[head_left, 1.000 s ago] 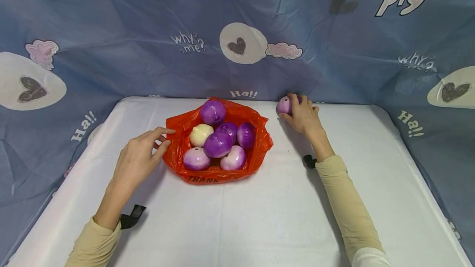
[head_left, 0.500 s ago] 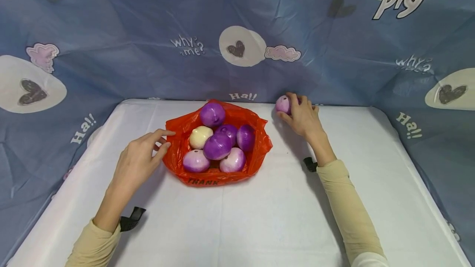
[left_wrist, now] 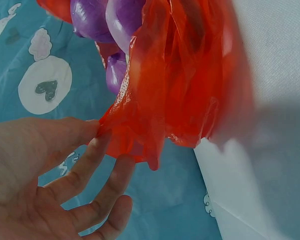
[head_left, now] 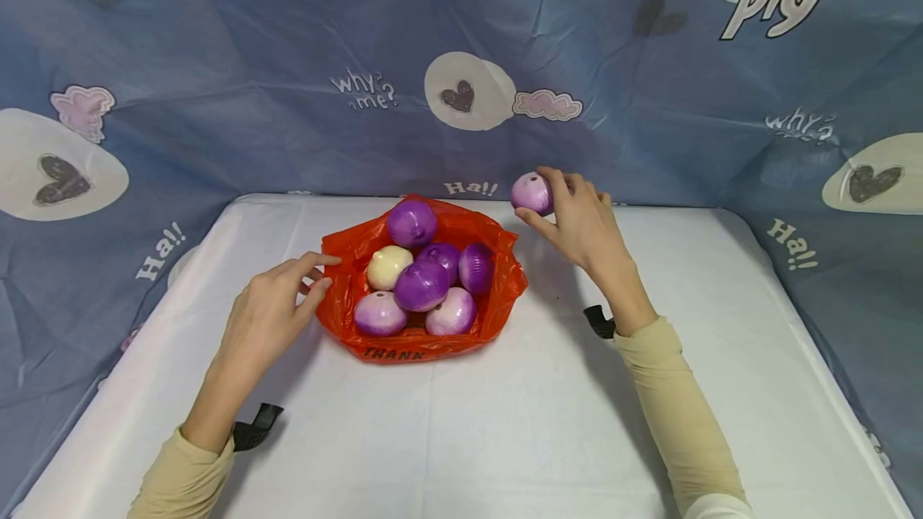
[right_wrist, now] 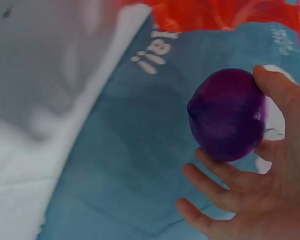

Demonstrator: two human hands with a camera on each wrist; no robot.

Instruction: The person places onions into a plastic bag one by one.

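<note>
A red plastic bag lies open on the white table, holding several purple onions and one pale white onion. At its left rim, my left hand pinches the thin plastic between thumb and finger; the left wrist view shows the bag edge at those fingertips. My right hand grips a purple onion up beyond the bag's right side, raised near the table's back edge. The right wrist view has thumb and fingers around this onion, while the other fingers spread below it.
A blue printed cloth rises behind the white table and along both sides. Black straps hang at both wrists.
The right hand has lifted the onion off the table's back edge and carried it slightly left toward the bag. The left hand stays at the bag's rim.
</note>
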